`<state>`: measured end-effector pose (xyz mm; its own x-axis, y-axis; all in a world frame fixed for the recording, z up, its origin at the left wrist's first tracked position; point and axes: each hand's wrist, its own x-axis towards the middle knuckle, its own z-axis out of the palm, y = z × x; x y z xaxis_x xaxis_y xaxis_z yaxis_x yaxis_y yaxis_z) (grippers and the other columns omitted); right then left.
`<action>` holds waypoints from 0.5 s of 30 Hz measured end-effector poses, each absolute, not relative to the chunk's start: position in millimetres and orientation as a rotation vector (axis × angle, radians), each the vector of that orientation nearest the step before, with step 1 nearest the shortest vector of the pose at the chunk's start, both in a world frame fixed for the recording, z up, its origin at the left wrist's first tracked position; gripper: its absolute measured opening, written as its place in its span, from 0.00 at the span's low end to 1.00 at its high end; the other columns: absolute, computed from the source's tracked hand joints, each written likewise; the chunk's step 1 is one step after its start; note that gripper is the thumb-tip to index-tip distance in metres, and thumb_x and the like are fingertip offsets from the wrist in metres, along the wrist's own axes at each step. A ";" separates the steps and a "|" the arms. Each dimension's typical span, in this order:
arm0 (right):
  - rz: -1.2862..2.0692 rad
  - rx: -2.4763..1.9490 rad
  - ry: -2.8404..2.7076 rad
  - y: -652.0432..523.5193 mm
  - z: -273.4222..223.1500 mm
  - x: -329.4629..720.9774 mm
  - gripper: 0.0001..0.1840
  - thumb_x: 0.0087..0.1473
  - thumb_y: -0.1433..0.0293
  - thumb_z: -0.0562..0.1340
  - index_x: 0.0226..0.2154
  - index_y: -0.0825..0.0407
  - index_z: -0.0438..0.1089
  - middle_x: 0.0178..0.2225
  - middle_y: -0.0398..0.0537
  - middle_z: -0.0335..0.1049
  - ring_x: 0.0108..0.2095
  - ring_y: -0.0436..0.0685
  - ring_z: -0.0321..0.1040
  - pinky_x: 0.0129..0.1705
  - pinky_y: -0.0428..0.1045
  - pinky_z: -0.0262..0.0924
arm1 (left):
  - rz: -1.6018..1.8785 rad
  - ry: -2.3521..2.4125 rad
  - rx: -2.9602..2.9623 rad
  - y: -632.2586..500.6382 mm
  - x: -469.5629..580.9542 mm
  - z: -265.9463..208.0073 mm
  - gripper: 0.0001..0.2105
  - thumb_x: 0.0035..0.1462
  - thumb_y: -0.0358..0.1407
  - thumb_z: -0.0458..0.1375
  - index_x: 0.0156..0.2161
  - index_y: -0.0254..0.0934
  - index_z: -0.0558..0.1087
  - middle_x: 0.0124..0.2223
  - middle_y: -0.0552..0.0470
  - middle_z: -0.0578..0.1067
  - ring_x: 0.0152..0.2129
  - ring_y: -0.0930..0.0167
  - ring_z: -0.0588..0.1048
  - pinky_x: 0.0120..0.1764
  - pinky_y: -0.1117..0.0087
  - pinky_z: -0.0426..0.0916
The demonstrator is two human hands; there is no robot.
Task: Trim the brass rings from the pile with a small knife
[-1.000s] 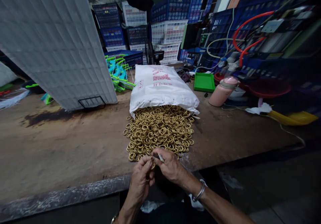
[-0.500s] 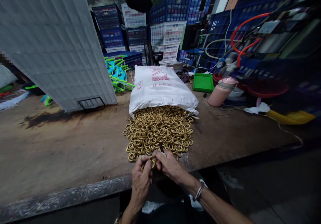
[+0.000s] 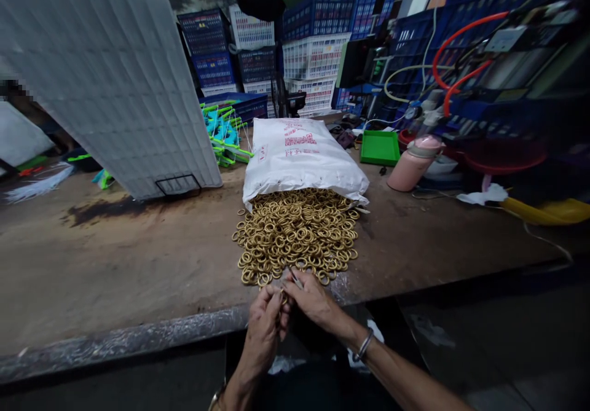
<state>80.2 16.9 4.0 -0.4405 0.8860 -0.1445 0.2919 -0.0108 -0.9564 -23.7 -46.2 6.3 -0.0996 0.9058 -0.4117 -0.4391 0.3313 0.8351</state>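
At the table's front edge, my left hand [image 3: 263, 324] is closed, pinching a brass-coloured ring [image 3: 284, 300] between thumb and fingers. My right hand [image 3: 314, 300] meets it from the right, gripping a small knife-like tool [image 3: 295, 278] whose thin dark end points up and away from me; the rest is hidden by the fingers. Its fingertips are close to the ring, and I cannot tell whether they touch it. Just beyond both hands lies a heap of similar rings [image 3: 299, 233], spilling from the mouth of a white printed sack [image 3: 306, 159].
A tall grey ribbed panel [image 3: 115, 85] stands at the left of the wooden table [image 3: 138, 263]. Green and blue plastic parts [image 3: 225, 131] lie behind it. Right of the sack are a green tray [image 3: 379, 148], a pink bottle [image 3: 412, 165] and red hoses [image 3: 440, 61]. Stacked crates [image 3: 318, 54] fill the back.
The view has shifted slightly, so the table scene sits a little further right. My hands have drawn closer together around the ring, and the tool has tilted to the left.
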 end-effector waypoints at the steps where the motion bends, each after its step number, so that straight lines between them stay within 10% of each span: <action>1: 1.478 -1.229 -1.749 16.5 3.4 81.1 0.11 0.51 0.66 0.50 0.23 0.53 0.60 0.19 0.39 0.58 0.22 0.47 0.56 0.25 0.43 0.50 | 1.219 1.188 0.513 -46.9 -23.8 6.3 0.16 0.45 0.48 0.58 0.29 0.37 0.60 0.22 0.60 0.65 0.11 0.84 0.56 0.14 0.83 0.48; 15: 0.759 -1.236 -2.543 2.3 7.1 101.7 0.16 0.41 0.78 0.51 0.35 0.51 0.63 0.26 0.43 0.66 0.26 0.51 0.60 0.28 0.45 0.44 | 1.284 1.280 0.608 -44.0 -17.6 -0.8 0.21 0.39 0.51 0.60 0.27 0.37 0.60 0.17 0.61 0.64 0.10 0.83 0.56 0.13 0.82 0.47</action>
